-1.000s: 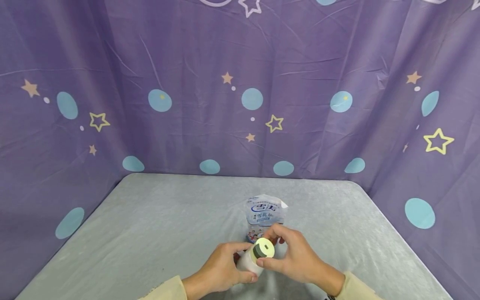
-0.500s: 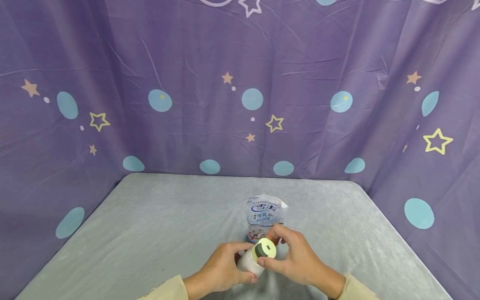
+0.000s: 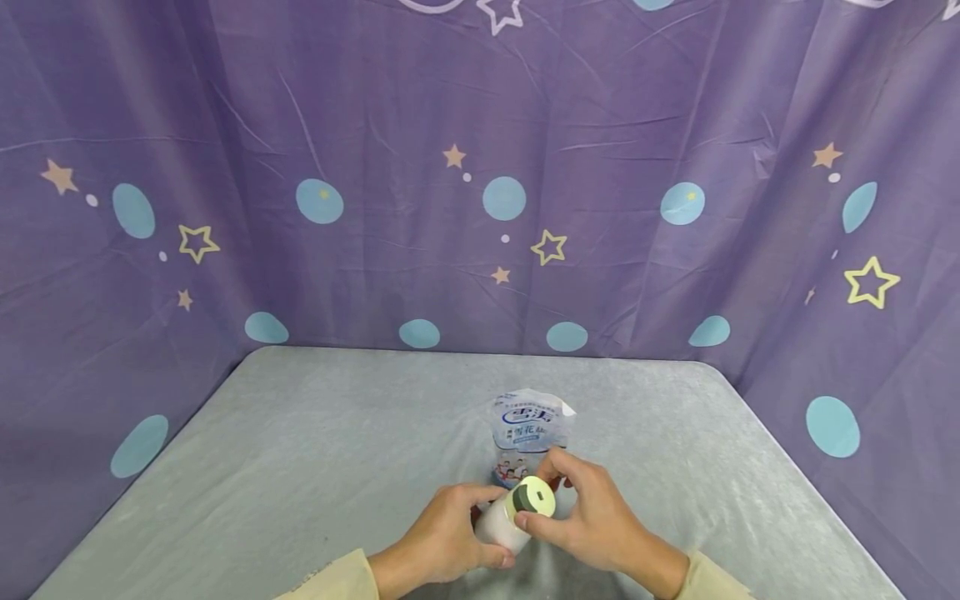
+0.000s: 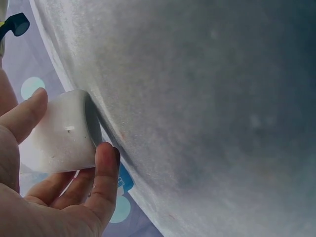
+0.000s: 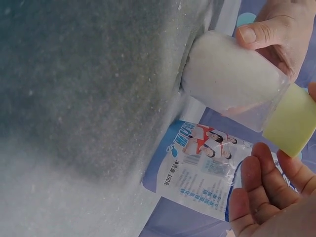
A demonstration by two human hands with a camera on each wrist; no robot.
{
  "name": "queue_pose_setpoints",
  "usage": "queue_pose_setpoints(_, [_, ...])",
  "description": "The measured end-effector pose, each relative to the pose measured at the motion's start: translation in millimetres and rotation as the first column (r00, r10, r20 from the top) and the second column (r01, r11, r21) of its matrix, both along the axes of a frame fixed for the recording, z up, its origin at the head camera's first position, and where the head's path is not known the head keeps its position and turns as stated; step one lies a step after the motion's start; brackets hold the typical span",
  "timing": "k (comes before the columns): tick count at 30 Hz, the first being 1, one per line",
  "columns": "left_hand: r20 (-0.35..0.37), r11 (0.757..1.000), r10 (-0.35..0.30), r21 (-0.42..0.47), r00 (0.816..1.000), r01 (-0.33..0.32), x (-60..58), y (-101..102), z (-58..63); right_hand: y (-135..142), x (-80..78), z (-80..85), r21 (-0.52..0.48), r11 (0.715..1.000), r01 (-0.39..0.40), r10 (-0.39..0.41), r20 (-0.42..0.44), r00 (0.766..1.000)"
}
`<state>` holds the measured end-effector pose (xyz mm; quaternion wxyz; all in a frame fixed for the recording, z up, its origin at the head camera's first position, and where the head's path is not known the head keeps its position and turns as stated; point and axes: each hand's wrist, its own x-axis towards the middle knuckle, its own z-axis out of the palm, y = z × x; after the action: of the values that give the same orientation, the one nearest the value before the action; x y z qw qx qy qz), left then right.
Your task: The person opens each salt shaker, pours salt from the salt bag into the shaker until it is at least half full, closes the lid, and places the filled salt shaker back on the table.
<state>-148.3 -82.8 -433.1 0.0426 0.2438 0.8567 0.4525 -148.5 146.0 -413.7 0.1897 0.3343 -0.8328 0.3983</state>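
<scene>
My left hand (image 3: 442, 533) holds the clear body of a shaker jar (image 3: 497, 528), which has white contents. The jar's pale yellow-green cap (image 3: 543, 490) carries a dark patch and a small dark slot on top. My right hand (image 3: 592, 517) pinches this cap between thumb and fingers. In the right wrist view the jar (image 5: 232, 74) leans, and my right fingers lie along the cap (image 5: 291, 118). From the left wrist view, the base of the jar (image 4: 64, 133) shows between my left thumb and fingers. Just behind stands a blue and white salt bag (image 3: 528, 425), its lower part partly hidden.
Both hands work near the front of a table with a pale grey cloth (image 3: 337, 433). A purple curtain (image 3: 420, 167) with stars and blue dots encloses the back and sides.
The jar's capped end has shifted slightly to the right, its top slot with it. Both hands keep their hold on jar and cap; the bag stays in place.
</scene>
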Motion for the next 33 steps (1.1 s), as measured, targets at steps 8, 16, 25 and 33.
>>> queue_pose_setpoints(8, [-0.008,1.000,-0.001,-0.002,1.000,0.001,0.7,0.2,1.3,-0.3,0.8,-0.3,0.006,1.000,0.031,-0.031,0.015,0.999])
queue_pose_setpoints(16, [0.010,1.000,0.001,-0.003,1.000,-0.001,0.8,0.1,0.8,-1.2,0.8,-0.6,0.003,0.998,0.059,-0.059,0.000,0.998])
queue_pose_setpoints(25, [-0.010,1.000,0.006,-0.015,1.000,-0.006,0.5,1.7,0.4,-1.3,1.0,-0.2,0.009,0.993,0.117,-0.117,0.053,0.992])
queue_pose_setpoints(33, [-0.004,1.000,0.008,-0.022,1.000,-0.008,0.4,3.6,1.3,-2.1,1.2,-1.4,0.007,0.988,0.157,-0.157,0.040,0.987])
